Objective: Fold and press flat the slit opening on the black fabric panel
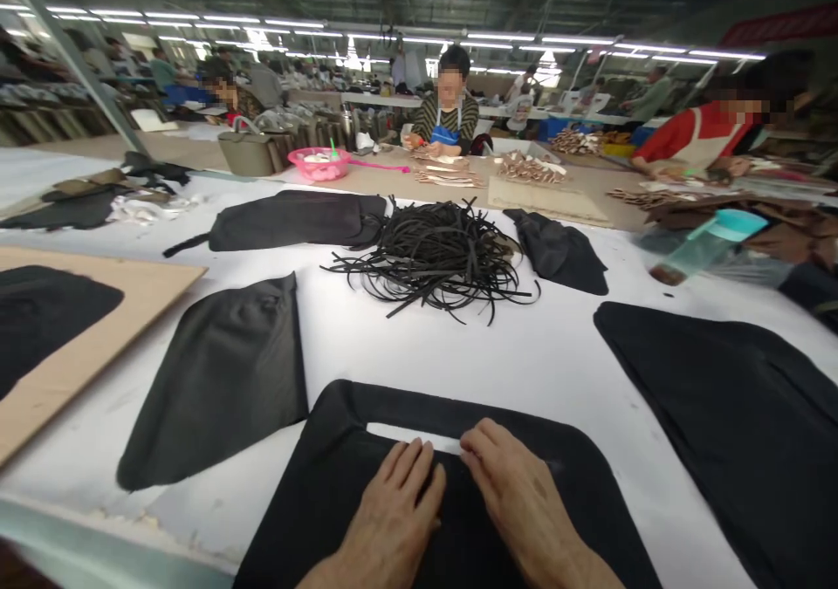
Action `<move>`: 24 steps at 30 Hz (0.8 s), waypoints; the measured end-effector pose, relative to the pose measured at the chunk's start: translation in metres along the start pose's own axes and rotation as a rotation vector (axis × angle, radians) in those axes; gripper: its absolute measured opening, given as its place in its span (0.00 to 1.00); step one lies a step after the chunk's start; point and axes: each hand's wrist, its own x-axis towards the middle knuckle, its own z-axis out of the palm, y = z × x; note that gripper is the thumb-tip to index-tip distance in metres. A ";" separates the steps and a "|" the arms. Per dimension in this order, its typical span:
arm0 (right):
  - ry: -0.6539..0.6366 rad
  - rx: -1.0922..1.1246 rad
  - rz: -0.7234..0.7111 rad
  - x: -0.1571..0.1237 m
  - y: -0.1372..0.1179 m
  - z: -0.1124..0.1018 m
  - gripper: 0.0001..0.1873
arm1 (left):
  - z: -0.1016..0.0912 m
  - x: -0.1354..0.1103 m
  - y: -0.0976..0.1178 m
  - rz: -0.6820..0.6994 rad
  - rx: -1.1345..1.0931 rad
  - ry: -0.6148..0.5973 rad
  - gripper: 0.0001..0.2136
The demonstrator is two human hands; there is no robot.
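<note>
A black fabric panel (524, 419) with rounded corners lies flat on the table before me. Near its top edge is a narrow white strip (393, 432); whether it is tape or a slot showing the white table, I cannot tell. My left hand (399, 502) rests on the panel, fingers stretched out, the tips at the strip's lower edge. At the strip's right end, the thumb and fingertips of my right hand (514, 484) are pinched together. A second black fabric piece (223, 380) lies at the left, and a larger one (739, 406) at the right.
A heap of black strips (445, 253) lies beyond the panel, between black fabric pieces (294, 220). A board (150, 301) is at left. A teal-lidded bottle (707, 244) lies tilted at right. Beyond are a pink basket (320, 166) and several people at work.
</note>
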 end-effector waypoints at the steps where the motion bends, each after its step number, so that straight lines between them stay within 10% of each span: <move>1: -0.029 0.068 -0.034 0.007 -0.011 0.000 0.10 | 0.000 -0.001 0.001 0.001 -0.013 0.006 0.20; 7: -0.144 0.206 -0.080 0.060 -0.056 0.007 0.06 | -0.003 -0.013 -0.010 -0.099 0.053 0.159 0.23; 12: -0.240 0.158 0.028 0.093 -0.072 0.028 0.06 | -0.003 -0.029 -0.021 -0.110 0.223 0.059 0.27; 24: -0.275 0.028 0.104 0.105 -0.079 0.042 0.05 | -0.005 -0.033 -0.015 -0.107 0.286 0.212 0.22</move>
